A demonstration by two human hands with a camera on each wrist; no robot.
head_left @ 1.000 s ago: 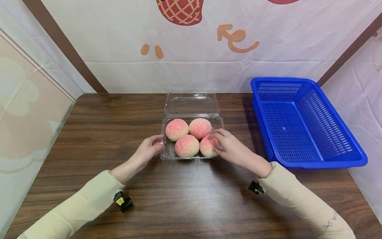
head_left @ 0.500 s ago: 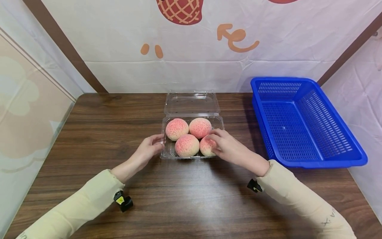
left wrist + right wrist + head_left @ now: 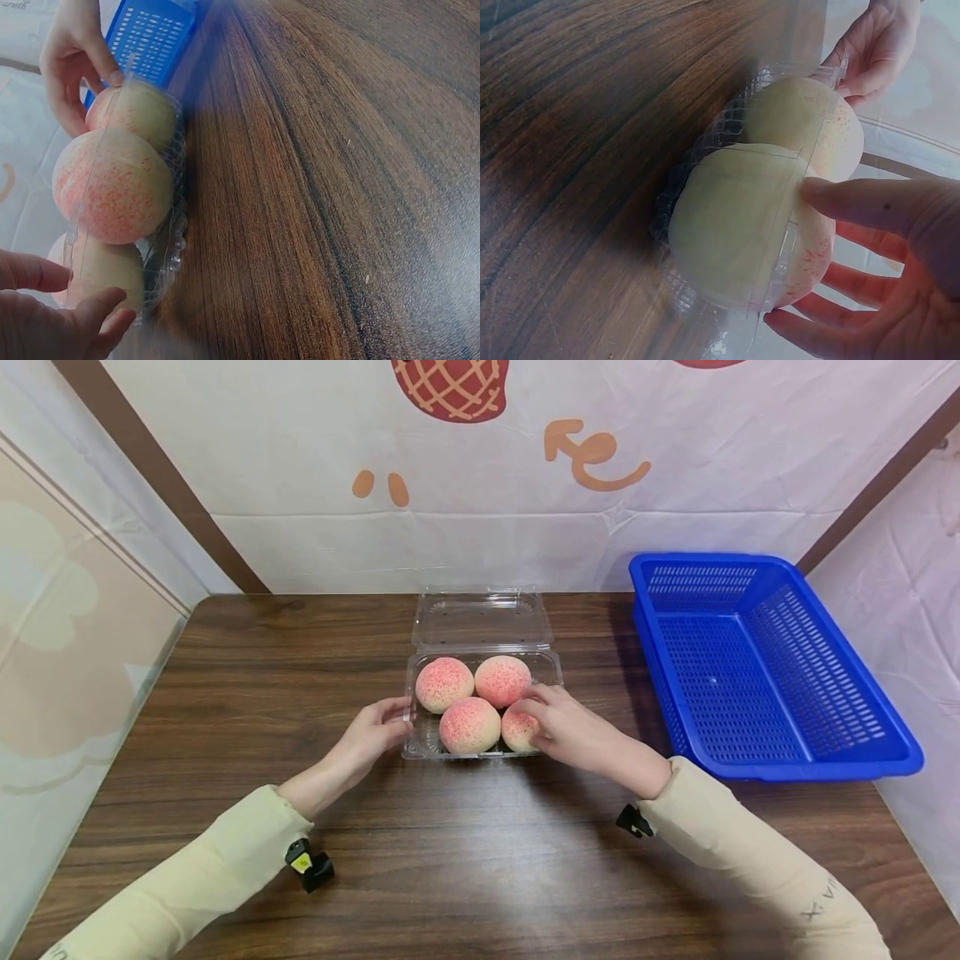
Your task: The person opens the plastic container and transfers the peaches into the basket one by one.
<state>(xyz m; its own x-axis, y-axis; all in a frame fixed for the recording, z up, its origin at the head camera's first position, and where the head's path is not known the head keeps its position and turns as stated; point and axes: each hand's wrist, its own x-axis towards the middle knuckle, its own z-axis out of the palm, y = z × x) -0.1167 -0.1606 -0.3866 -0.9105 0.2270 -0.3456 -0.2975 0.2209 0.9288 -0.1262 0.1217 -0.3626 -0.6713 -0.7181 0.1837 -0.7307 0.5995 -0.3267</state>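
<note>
Several round cream-and-pink peaches sit in a clear plastic clamshell box [image 3: 431, 747]; its transparent lid [image 3: 480, 620] lies folded back behind. At the box's left end, my left hand [image 3: 366, 737] touches the outer wall with relaxed fingers, plain in the left wrist view too. My right hand [image 3: 572, 731] grips the front right peach [image 3: 517, 730], partly covering it. In the right wrist view the thumb [image 3: 847, 201] lies on that peach by the box rim, the other fingers beyond it. The front left peach [image 3: 469, 725] and two rear peaches [image 3: 445, 685] [image 3: 502, 681] are untouched.
A blue perforated plastic basket [image 3: 810, 770] stands on the right of the brown wooden table [image 3: 300, 652]. Printed cloth [image 3: 300, 543] hangs behind the table and at both sides. Each sleeve carries a small black device, the left one [image 3: 307, 864] with a yellow label.
My right hand has shifted slightly to the left over the front right peach, covering more of it. The left hand, box and basket have stayed in place.
</note>
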